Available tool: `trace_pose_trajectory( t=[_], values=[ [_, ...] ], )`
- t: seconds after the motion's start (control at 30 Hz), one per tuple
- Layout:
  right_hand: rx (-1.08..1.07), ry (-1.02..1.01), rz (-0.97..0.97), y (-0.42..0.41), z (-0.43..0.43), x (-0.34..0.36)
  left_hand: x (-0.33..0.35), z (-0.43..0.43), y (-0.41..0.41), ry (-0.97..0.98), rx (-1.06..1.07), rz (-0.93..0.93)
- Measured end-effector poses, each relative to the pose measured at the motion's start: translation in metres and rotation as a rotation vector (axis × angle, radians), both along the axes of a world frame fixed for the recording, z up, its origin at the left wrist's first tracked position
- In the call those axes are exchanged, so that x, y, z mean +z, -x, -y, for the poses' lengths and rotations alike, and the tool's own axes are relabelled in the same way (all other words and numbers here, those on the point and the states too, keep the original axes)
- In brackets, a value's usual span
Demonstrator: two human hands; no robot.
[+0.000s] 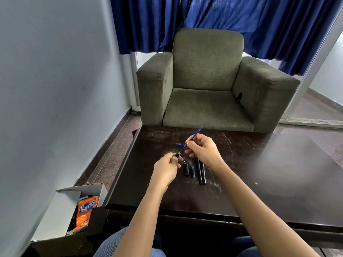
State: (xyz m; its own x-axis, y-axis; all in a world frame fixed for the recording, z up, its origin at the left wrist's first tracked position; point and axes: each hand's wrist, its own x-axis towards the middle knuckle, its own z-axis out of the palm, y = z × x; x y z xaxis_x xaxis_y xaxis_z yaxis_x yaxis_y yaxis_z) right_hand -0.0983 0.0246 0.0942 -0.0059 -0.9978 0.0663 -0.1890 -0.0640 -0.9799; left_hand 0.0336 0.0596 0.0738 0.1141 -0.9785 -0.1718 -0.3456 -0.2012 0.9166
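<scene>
Blue refill [197, 132] (base hidden) at left hand [165, 169]

The only lettering I can read lies at eight o'clock from my left hand [165, 171]: white "Kurku", its end cut off, on the blue band of an orange crinkled plastic snack packet [85, 213] in the open grey cardboard box [65, 199]. The smaller print beneath is too blurred.

Green armchair [207, 71], blue curtain [241, 21], cardboard box [70, 191] (orange snack packet [86, 210] inside)
</scene>
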Motion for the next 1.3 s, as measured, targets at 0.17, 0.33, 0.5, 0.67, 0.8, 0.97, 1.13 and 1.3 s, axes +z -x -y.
trace_pose_trajectory(
  t=[0.17, 0.33, 0.5, 0.67, 0.8, 0.97, 1.13, 1.3],
  values=[
    [0.195, 0.037, -0.217, -0.003, -0.003, -0.002, 0.004, -0.001, 0.000, -0.008, -0.001, 0.029],
    [0.114, 0.079, -0.597, 0.012, 0.011, -0.023, 0.003, -0.001, -0.003, 0.065, 0.048, 0.001],
    [0.162, 0.015, -1.235, 0.019, 0.016, -0.062, 0.001, 0.000, -0.003, 0.067, 0.047, -0.005],
    [0.179, -0.066, -1.388, 0.014, 0.018, -0.082, 0.000, 0.000, -0.004, 0.068, 0.036, 0.010],
    [0.183, -0.083, -1.341, 0.010, 0.018, -0.087, 0.001, 0.000, -0.005, 0.065, 0.039, 0.022],
    [0.142, -0.095, -1.271, 0.005, 0.016, -0.090, 0.000, 0.001, -0.005, 0.060, 0.028, 0.032],
    [0.075, -0.158, -1.055, 0.007, 0.017, -0.091, 0.000, 0.001, -0.006, 0.063, 0.032, 0.032],
    [-0.093, -0.087, -0.528, 0.015, 0.030, -0.058, -0.002, 0.001, -0.006, 0.077, 0.040, 0.000]
  ],
)
